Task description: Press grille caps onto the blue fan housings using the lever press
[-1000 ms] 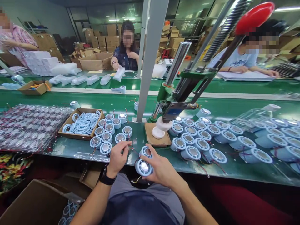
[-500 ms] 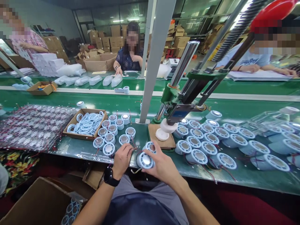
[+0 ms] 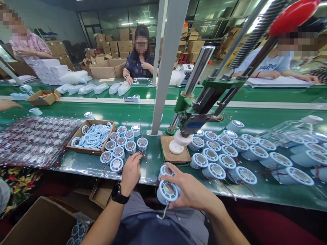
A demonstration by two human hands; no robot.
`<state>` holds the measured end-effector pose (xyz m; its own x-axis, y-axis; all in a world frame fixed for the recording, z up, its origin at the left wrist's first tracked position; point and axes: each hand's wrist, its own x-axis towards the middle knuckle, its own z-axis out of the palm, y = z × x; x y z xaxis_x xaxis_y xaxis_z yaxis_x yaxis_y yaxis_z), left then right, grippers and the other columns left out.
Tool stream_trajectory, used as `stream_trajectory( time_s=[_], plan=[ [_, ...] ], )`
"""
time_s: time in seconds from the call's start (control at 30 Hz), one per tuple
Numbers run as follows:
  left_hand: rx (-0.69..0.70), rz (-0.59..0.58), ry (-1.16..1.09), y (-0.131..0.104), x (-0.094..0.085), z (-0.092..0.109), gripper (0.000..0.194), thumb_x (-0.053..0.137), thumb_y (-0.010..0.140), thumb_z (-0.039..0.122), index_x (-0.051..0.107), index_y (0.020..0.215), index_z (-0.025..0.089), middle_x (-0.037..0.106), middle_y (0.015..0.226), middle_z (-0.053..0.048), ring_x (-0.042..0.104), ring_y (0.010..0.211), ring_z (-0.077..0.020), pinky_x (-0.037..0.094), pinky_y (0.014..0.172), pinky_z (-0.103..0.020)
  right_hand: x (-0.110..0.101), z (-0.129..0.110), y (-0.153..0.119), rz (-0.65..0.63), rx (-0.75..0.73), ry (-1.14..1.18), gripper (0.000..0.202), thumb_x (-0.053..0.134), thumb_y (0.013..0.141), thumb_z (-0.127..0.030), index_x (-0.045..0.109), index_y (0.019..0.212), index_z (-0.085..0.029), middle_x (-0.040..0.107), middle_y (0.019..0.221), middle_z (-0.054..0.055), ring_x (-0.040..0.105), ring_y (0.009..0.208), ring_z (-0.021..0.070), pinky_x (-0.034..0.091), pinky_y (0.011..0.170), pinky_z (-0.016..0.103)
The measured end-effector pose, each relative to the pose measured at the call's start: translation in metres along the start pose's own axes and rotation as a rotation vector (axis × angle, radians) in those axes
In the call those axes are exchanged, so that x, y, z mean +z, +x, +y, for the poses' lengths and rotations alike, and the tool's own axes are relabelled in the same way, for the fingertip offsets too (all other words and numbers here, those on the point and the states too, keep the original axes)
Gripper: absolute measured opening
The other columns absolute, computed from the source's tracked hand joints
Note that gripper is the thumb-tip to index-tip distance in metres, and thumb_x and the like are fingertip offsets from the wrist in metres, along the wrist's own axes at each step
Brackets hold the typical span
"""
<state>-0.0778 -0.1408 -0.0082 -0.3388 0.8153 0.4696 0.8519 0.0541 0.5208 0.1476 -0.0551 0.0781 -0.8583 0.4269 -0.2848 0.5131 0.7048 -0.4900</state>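
At the desk (image 3: 150, 168) edge: two blue cylinders (image 3: 167, 194)
Right fingers (image 3: 179, 172) clasp both; left fingers (image 3: 135, 160) bunch beside other cylinders (image 3: 118, 152), hold unclear.

Good light on the table (image 3: 150, 166), gloom beneath.
I get glare left of the hands (image 3: 130, 172), deep shadow below them, bright streaks across the glass (image 3: 114, 18) far beyond, and blue housings (image 3: 300, 176) stretched well right of the hands.

"Where's the box (image 3: 85, 150)?"
"Near the front edge of the table (image 3: 152, 158), left of the press (image 3: 195, 124), with rings (image 3: 98, 136) in it."
"And the cylinders (image 3: 118, 151)?"
"Some between box and press, others right of it."
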Motion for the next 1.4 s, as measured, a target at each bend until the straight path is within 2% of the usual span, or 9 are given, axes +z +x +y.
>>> stream_trajectory(
  time_s=[0.2,0.3,0.47,0.6,0.83,1.07,1.2,1.3,1.4],
  plan=[
    [0.01,0.018,-0.031,-0.003,-0.003,0.006,0.033,0.041,0.095,0.014,0.065,0.118,0.017,0.066,0.121,-0.013,0.065,0.112,-0.0236,0.053,0.099,-0.039,0.006,0.019,-0.034,0.245,0.173,0.0,0.072,0.089,0.06,-0.039,0.064,0.127,-0.033,0.027,0.157,0.009,0.059,0.124,0.0315,0.054,0.098,0.04],
    [0.054,0.019,-0.034,-0.007,-0.001,-0.003,0.029,0.045,0.097,0.027,0.067,0.113,0.019,0.068,0.118,-0.011,0.065,0.108,-0.0251,0.051,0.098,-0.04,0.006,0.037,-0.074,0.501,0.308,-0.003,0.07,0.088,0.061,-0.039,0.063,0.126,-0.032,0.023,0.159,0.007,0.052,0.132,0.0306,0.052,0.103,0.037],
    [0.072,-0.021,-0.04,-0.007,0.02,-0.026,0.035,0.045,0.095,0.042,0.069,0.107,0.02,0.07,0.113,-0.008,0.067,0.101,-0.0263,0.051,0.094,-0.041,-0.017,0.081,-0.148,0.971,0.951,-0.174,0.052,0.07,0.08,-0.052,0.061,0.127,-0.029,0.029,0.152,0.011,0.06,0.118,0.0338,0.056,0.091,0.042],
    [0.064,-0.055,-0.051,-0.005,0.025,-0.029,0.038,0.043,0.093,0.045,0.069,0.103,0.02,0.071,0.112,-0.009,0.067,0.103,-0.0273,0.051,0.095,-0.042,-0.035,0.131,-0.172,0.835,1.408,-0.109,0.065,0.052,0.087,-0.067,0.052,0.14,-0.029,0.034,0.142,0.017,0.067,0.1,0.0359,0.055,0.082,0.048],
    [0.038,-0.062,-0.081,-0.003,0.023,-0.034,0.038,0.046,0.089,0.049,0.07,0.099,0.021,0.073,0.108,-0.009,0.069,0.101,-0.028,0.053,0.094,-0.043,-0.034,0.189,-0.135,0.735,1.349,-0.007,0.061,0.06,0.084,-0.06,0.056,0.138,-0.031,0.042,0.131,0.016,0.068,0.1,0.03,0.053,0.086,0.042],
    [-0.006,-0.066,-0.08,-0.007,0.025,-0.034,0.042,0.046,0.088,0.052,0.072,0.099,0.021,0.073,0.11,-0.009,0.069,0.103,-0.0297,0.055,0.094,-0.047,-0.033,0.211,-0.105,0.839,1.195,-0.01,0.07,0.041,0.095,-0.058,0.03,0.156,-0.025,0.034,0.151,0.019,0.058,0.124,0.0326,0.049,0.098,0.043],
    [0.01,-0.067,-0.062,-0.007,0.026,-0.035,0.042,0.046,0.087,0.053,0.073,0.097,0.022,0.074,0.108,-0.009,0.07,0.102,-0.0307,0.056,0.093,-0.049,-0.035,0.221,-0.099,0.91,1.108,-0.034,0.058,0.014,0.104,-0.036,0.033,0.154,-0.015,0.044,0.149,0.014,0.044,0.139,0.0218,0.04,0.111,0.035],
    [0.032,-0.045,-0.035,-0.006,0.027,-0.043,0.041,0.046,0.087,0.051,0.075,0.098,0.023,0.075,0.108,-0.008,0.072,0.098,-0.0294,0.059,0.089,-0.046,-0.038,0.218,-0.098,0.987,1.104,-0.084,0.059,0.014,0.104,-0.035,0.035,0.152,-0.01,0.04,0.151,0.019,0.038,0.141,0.0289,0.039,0.111,0.045],
    [0.079,-0.051,-0.018,-0.008,0.033,-0.055,0.035,0.05,0.086,0.046,0.076,0.099,0.026,0.075,0.111,-0.006,0.073,0.097,-0.0263,0.062,0.086,-0.039,-0.064,0.218,-0.089,1.034,1.056,-0.155,0.057,0.023,0.104,-0.039,0.038,0.15,-0.009,0.036,0.151,0.022,0.035,0.141,0.0331,0.036,0.113,0.051]
  ],
)
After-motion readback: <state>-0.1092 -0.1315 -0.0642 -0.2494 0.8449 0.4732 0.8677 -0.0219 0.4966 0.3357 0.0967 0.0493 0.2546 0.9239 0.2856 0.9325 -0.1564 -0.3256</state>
